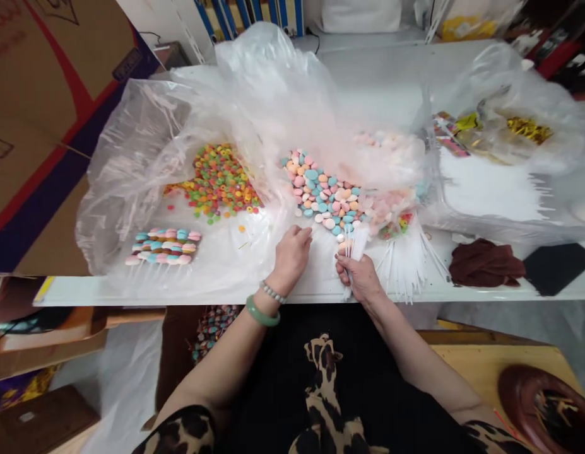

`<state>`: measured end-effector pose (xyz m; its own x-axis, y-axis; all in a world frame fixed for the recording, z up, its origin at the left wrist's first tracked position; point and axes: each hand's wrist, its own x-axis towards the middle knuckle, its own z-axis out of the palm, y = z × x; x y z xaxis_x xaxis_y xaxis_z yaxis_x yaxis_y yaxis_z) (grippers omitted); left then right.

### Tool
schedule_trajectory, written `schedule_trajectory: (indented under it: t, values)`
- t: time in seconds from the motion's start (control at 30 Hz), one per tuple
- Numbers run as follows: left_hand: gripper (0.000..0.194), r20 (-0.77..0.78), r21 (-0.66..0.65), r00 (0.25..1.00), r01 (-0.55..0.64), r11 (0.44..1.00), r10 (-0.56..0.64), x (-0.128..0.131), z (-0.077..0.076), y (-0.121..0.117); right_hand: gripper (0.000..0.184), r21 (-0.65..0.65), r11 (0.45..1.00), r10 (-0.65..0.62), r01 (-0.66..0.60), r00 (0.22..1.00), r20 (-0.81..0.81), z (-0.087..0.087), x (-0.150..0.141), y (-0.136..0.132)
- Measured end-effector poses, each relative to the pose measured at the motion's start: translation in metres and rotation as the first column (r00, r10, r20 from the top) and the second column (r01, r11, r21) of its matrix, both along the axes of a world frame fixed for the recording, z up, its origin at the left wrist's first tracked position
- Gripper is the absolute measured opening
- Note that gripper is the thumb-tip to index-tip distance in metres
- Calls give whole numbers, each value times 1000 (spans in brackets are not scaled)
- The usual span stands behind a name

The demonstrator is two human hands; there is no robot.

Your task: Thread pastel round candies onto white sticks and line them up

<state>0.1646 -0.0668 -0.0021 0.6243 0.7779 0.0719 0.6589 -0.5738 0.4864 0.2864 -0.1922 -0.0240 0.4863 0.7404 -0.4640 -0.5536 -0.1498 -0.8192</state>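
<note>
My right hand (361, 277) is closed around a small bunch of thin white sticks (354, 243), held upright near the table's front edge. Close to their upper ends lie pastel candies (320, 195) in pink, blue, orange and white, heaped on clear plastic. My left hand (292, 255), with a bead bracelet and a green bangle on its wrist, hovers just in front of that heap. Its fingers are curled together, and whatever they may hold is hidden. Beside my right hand, more white sticks (408, 268) lie fanned out.
Small ring-shaped candies (221, 183) form a colourful heap left of centre. Rows of skewered candies (164, 246) lie at the left. A large cardboard box (46, 126) stands beside them. To the right are a brown cloth (486, 263) and a black flat piece (560, 269).
</note>
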Motion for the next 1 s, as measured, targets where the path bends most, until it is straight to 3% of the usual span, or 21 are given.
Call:
schedule_trajectory:
  t: [0.1,0.23,0.37,0.47,0.57,0.7,0.83,1.0]
  values:
    - [23,-104,-6,994,45,999,-46,11,-9,17,28,-14,1000,-24,25,999,29,1,-1,0]
    - [18,40,-79,999,21,997,-18,2,-18,23,27,-15,1000,-25,26,998,49,3,0,1]
    - [17,234,-240,964,-70,968,128,-7,-10,17,27,-16,999,-34,34,998,48,3,0,2]
    - [18,287,-272,951,-34,962,115,3,0,15,28,-15,999,-49,49,998,31,1,0,2]
    - [16,198,-156,980,-3,988,34,25,2,21,28,-12,998,-58,59,998,17,0,0,3]
    - [23,-66,42,997,38,998,-35,55,-7,32,28,5,998,-70,70,998,-2,-1,0,3]
    - [23,-208,115,954,242,963,-215,65,-13,35,26,18,997,-71,72,997,-23,-3,0,3]
    - [26,-318,102,885,388,916,-339,58,-3,24,24,19,997,-68,69,996,-52,-1,-1,4]
